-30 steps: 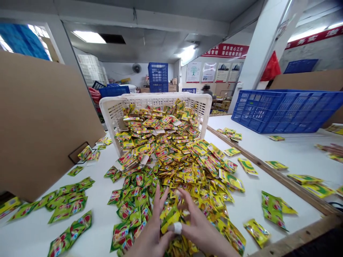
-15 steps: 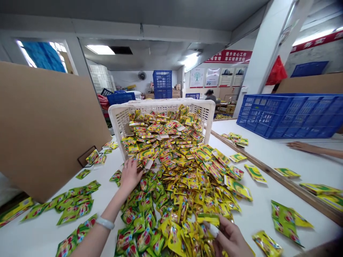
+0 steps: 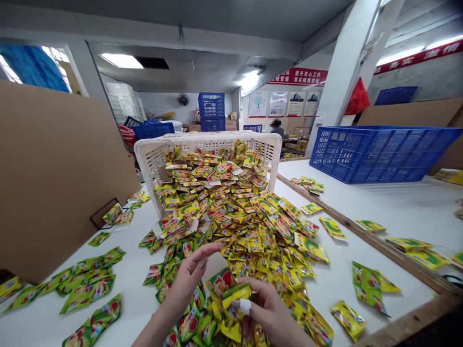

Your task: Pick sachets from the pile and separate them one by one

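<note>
A big heap of small yellow and green sachets (image 3: pixel 235 217) spills from a tipped white plastic basket (image 3: pixel 152 154) onto the white table (image 3: pixel 361 212). My right hand (image 3: pixel 267 313), with a white bandage on one finger, grips a small bunch of sachets (image 3: pixel 231 294) at the near end of the heap. My left hand (image 3: pixel 191 274) hovers just left of that bunch, fingers curled around the back of a sachet and touching it.
A tall cardboard sheet (image 3: pixel 54 178) stands at the left. Rows of sachets (image 3: pixel 83 284) lie in front of it. A blue crate (image 3: pixel 376 154) sits at the right beyond a wooden strip (image 3: pixel 361 236). Loose sachets (image 3: pixel 369 284) dot the right side. A person sits far back.
My left hand has pulled back from the basket's front edge to the bunch in my right hand. A co-worker's arm at the far right has gone from view.
</note>
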`<action>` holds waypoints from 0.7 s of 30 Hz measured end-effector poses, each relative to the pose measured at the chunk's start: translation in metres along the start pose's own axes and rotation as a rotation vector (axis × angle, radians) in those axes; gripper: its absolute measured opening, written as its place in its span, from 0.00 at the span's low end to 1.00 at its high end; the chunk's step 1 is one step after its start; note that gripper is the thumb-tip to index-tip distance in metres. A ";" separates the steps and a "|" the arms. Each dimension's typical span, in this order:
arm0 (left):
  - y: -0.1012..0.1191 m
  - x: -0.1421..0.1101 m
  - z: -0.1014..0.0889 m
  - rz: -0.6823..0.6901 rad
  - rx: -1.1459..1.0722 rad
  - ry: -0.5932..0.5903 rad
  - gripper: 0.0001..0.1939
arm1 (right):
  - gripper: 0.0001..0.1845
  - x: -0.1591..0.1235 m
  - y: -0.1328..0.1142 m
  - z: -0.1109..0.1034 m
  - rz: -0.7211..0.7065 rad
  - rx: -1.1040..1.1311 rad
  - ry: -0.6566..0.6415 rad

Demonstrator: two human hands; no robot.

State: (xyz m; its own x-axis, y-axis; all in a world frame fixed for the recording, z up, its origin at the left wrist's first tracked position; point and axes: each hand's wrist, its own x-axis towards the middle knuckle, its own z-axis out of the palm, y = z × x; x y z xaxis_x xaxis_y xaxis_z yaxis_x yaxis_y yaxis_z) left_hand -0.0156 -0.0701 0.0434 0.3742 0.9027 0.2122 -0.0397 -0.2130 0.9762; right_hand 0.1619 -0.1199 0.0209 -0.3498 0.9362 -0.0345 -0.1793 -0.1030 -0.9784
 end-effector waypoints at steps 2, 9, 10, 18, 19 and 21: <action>-0.015 -0.009 0.017 -0.099 -0.291 -0.023 0.37 | 0.21 -0.001 0.010 0.002 0.056 0.064 -0.019; -0.020 -0.018 0.038 -0.334 -0.392 0.079 0.23 | 0.17 -0.019 -0.015 -0.016 -0.118 0.032 0.239; -0.016 -0.019 0.039 -0.331 -0.352 0.053 0.24 | 0.17 -0.020 -0.025 -0.017 -0.166 0.038 0.300; 0.000 -0.026 0.058 -0.268 -0.244 -0.305 0.30 | 0.01 -0.014 -0.056 -0.003 -0.447 -0.490 0.175; -0.001 -0.027 0.058 -0.281 -0.227 -0.310 0.30 | 0.04 -0.016 -0.058 -0.002 -0.429 -0.612 0.125; -0.004 -0.029 0.058 -0.301 -0.193 -0.327 0.29 | 0.11 -0.022 -0.064 -0.003 -0.343 -0.803 0.018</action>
State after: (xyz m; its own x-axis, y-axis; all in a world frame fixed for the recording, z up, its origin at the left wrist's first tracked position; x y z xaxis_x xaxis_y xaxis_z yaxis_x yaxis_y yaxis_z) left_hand 0.0273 -0.1168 0.0306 0.6659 0.7422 -0.0753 -0.0449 0.1407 0.9890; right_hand 0.1838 -0.1329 0.0839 -0.3793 0.8780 0.2919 0.4322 0.4471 -0.7832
